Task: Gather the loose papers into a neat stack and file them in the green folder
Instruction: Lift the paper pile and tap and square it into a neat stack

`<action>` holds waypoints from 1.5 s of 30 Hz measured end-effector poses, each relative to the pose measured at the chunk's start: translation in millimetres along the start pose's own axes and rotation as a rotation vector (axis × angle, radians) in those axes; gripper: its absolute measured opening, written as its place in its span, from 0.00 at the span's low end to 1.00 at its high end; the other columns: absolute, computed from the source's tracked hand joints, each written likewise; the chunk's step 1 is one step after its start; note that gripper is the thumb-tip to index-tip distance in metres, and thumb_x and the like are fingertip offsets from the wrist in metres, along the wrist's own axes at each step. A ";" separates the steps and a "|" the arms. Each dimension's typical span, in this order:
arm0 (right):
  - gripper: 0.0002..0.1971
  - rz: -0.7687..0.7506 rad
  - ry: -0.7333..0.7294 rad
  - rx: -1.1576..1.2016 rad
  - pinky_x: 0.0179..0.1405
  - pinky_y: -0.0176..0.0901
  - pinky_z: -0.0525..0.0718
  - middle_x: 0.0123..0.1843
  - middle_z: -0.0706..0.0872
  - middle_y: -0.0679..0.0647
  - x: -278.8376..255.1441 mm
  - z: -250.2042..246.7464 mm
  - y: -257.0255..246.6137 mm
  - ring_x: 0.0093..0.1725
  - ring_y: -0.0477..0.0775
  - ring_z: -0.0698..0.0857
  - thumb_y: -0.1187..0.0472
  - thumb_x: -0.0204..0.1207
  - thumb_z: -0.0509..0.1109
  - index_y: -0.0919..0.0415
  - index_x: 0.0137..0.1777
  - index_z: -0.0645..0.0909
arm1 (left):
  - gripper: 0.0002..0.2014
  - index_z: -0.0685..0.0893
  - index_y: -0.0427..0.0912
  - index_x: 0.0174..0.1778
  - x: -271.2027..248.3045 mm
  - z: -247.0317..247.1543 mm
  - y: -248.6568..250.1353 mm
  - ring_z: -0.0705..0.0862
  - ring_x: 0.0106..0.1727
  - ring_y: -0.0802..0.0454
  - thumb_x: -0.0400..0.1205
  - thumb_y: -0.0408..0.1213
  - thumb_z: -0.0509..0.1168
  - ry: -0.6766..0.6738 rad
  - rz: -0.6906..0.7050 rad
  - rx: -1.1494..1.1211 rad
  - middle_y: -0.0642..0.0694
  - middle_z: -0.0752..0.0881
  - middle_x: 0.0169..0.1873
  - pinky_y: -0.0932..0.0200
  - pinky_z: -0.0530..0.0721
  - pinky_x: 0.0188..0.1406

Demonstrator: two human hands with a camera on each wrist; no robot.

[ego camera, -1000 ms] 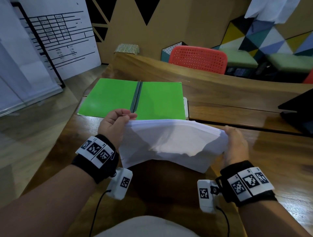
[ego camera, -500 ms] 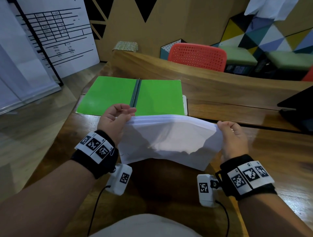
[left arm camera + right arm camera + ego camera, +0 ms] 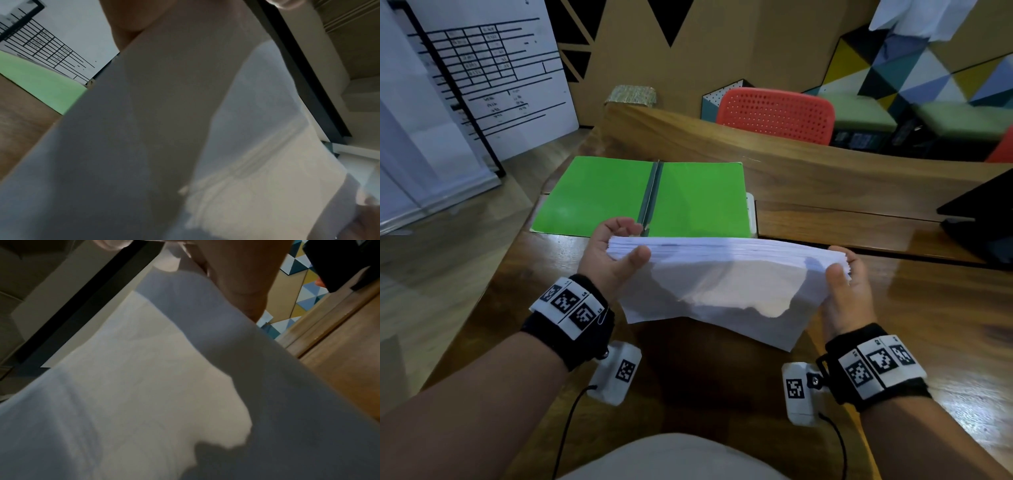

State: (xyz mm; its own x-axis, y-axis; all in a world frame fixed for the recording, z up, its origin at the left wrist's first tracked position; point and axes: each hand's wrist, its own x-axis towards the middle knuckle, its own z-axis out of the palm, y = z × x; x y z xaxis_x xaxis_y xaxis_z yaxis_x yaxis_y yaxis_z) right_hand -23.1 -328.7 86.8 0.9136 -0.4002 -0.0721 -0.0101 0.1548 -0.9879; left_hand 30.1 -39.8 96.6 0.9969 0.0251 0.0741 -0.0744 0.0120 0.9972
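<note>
White papers [image 3: 722, 274] stood on edge above the wooden counter [image 3: 928, 308]; your left hand [image 3: 607, 255] and right hand [image 3: 842, 291] clamped their ends, squaring them. The green folder [image 3: 698, 198] lay open just behind. Next, I judge: lay them inside.

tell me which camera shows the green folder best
The head view: the green folder lies open flat on the wooden table, both halves and the spine visible beyond the paper stack. The left wrist view catches only a blurred green patch; the right wrist view shows none of it.
</note>
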 end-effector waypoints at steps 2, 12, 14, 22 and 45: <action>0.48 -0.002 -0.052 0.006 0.49 0.43 0.87 0.52 0.86 0.50 -0.2 -2.8 9.4 0.51 0.51 0.87 0.33 0.26 0.84 0.44 0.53 0.76 | 0.33 0.76 0.53 0.43 -4.2 -0.3 -2.2 0.85 0.32 0.67 0.46 0.56 0.81 -0.012 -0.046 -0.059 0.52 0.82 0.40 0.67 0.85 0.30; 0.17 -0.060 0.001 0.003 0.40 0.34 0.88 0.42 0.91 0.48 -10.6 15.2 2.2 0.48 0.53 0.90 0.56 0.57 0.83 0.53 0.46 0.84 | 0.14 0.74 0.49 0.32 3.0 -5.5 -5.7 0.79 0.25 0.58 0.70 0.30 0.73 0.194 -0.043 0.045 0.55 0.84 0.21 0.69 0.80 0.20; 0.35 -0.037 0.000 -0.003 0.41 0.35 0.88 0.43 0.92 0.49 -12.3 17.5 7.1 0.44 0.46 0.90 0.43 0.38 0.85 0.53 0.48 0.84 | 0.14 0.74 0.51 0.34 4.0 -6.8 -9.0 0.80 0.32 0.53 0.71 0.31 0.74 0.162 -0.053 0.099 0.50 0.82 0.30 0.68 0.83 0.24; 0.02 0.036 0.065 0.020 0.40 0.41 0.80 0.41 0.83 0.49 -12.6 18.0 -7.9 0.42 0.51 0.83 0.58 0.77 0.67 0.52 0.43 0.79 | 0.10 0.77 0.52 0.37 5.8 -5.6 -3.0 0.82 0.28 0.59 0.76 0.32 0.69 0.142 -0.059 0.058 0.50 0.82 0.31 0.68 0.82 0.23; 0.43 0.159 0.018 0.061 0.65 0.54 0.79 0.63 0.85 0.56 -8.0 14.2 -12.8 0.60 0.56 0.84 0.26 0.42 0.76 0.50 0.56 0.79 | 0.08 0.79 0.50 0.35 15.0 -3.8 7.5 0.85 0.41 0.50 0.77 0.47 0.63 0.151 -0.115 -0.023 0.58 0.89 0.28 0.50 0.84 0.43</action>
State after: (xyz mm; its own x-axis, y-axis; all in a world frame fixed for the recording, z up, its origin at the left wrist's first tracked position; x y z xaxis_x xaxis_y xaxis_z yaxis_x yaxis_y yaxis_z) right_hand -24.5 -314.7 102.1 0.8949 -0.3827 -0.2295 -0.1283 0.2719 -0.9537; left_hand 44.5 -35.5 105.2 0.9841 0.1718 -0.0449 0.0375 0.0463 0.9982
